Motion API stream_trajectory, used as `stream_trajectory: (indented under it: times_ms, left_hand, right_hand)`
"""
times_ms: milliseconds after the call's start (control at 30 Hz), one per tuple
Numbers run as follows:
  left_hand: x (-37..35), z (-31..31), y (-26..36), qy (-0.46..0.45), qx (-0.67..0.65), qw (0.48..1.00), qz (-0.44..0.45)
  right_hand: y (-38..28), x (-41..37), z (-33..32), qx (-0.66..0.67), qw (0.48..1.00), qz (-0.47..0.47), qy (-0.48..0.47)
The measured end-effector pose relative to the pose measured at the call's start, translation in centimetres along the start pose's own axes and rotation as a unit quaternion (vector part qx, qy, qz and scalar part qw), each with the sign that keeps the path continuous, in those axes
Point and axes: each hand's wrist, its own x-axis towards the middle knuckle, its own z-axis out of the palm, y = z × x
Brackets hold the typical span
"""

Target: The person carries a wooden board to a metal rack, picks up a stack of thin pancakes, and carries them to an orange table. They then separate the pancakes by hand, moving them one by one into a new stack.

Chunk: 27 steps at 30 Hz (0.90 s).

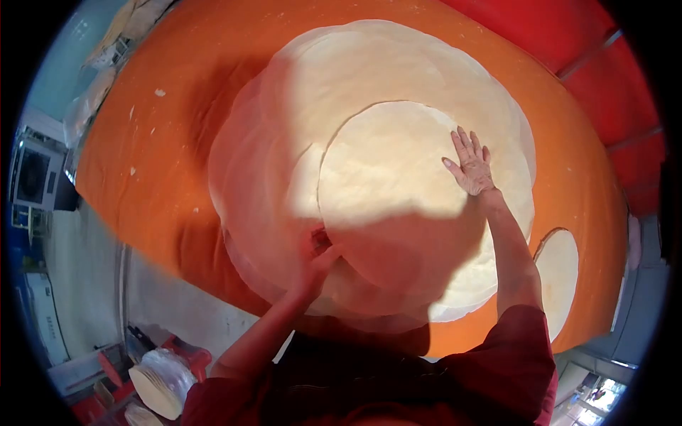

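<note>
A round, pale, thin sheet that looks like dough (387, 160) lies on a wide spread of overlapping pale round sheets (369, 64). My right hand (470, 167) rests flat on its right edge with fingers spread. At the lower left edge of the same sheet, my left hand (323, 254) is in shadow with its fingers curled in. Whatever may be between those fingers is too dark to make out. The shadow of my head and body covers the lower half of the sheet.
Under the sheets spreads an orange cover (163, 163). Another pale round piece (558, 280) lies on it at the right. A stack of round pieces (155, 392) with clear plastic stands at the lower left. Red panels (604, 78) are at the upper right.
</note>
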Motion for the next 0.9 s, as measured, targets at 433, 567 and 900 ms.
stream_trajectory:
  times_ms: [433,567,900]
  left_hand:
    - [-0.9,1.7,-2.6,-0.138,-0.27,0.951,-0.065]
    - [0.8,-0.1,-1.4,-0.096,-0.055,0.992,0.056]
    - [13.3,-1.5,4.3,-0.062,-0.281,0.954,-0.084]
  right_hand:
    - [-17.5,-17.0,-4.1,0.024,0.98,-0.194,0.034]
    - [-14.6,-12.8,-10.9,0.242,0.93,-0.033,-0.275]
    - [-8.1,0.6,-32.2,0.054,0.924,-0.12,0.36]
